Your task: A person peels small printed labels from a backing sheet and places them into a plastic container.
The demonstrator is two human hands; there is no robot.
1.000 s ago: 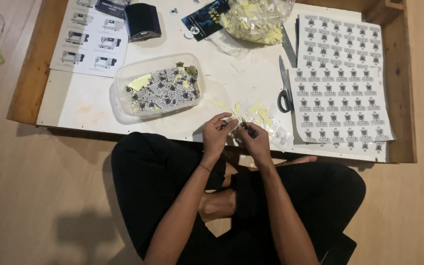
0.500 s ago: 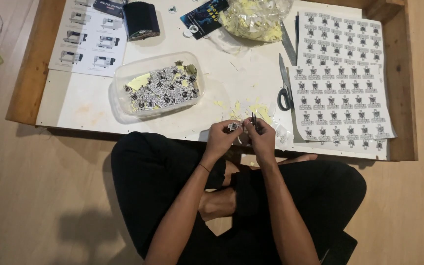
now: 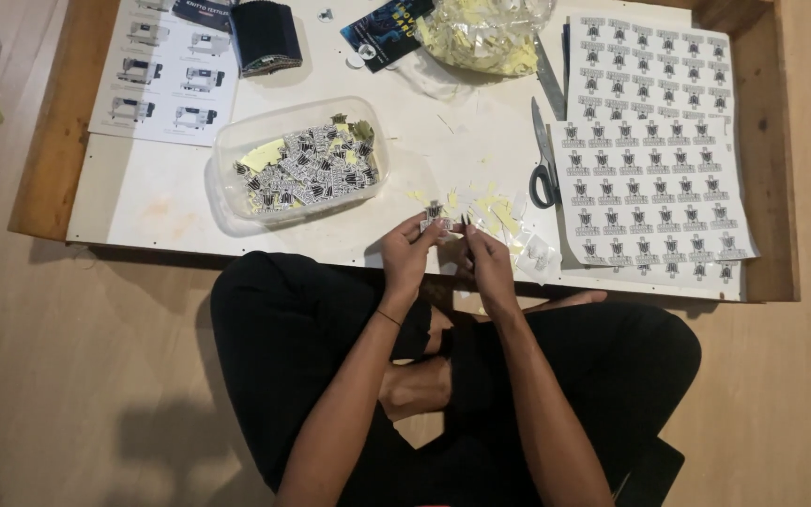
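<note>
I sit cross-legged at a low white board (image 3: 171, 197). My left hand (image 3: 408, 253) and my right hand (image 3: 488, 261) meet over its near edge. Between their fingertips they pinch a small black-and-white sticker (image 3: 439, 220). Yellowish backing scraps (image 3: 485, 205) lie just beyond my fingers. A clear plastic tub (image 3: 298, 164) with several cut stickers stands to the left of my hands. Scissors (image 3: 544, 155) lie to the right, beside a big sticker sheet (image 3: 654, 197).
A wooden frame (image 3: 770, 169) borders the board. At the far edge lie a clear bag of yellow scraps (image 3: 485, 33), a black pouch (image 3: 267, 36), a dark packet (image 3: 385, 28) and a printed leaflet (image 3: 166, 70). Wooden floor (image 3: 86, 376) surrounds me.
Both hands stay at the board's near edge, fingers shifting slightly on the small sticker; the right hand has edged right. Nothing else on the board has moved.
</note>
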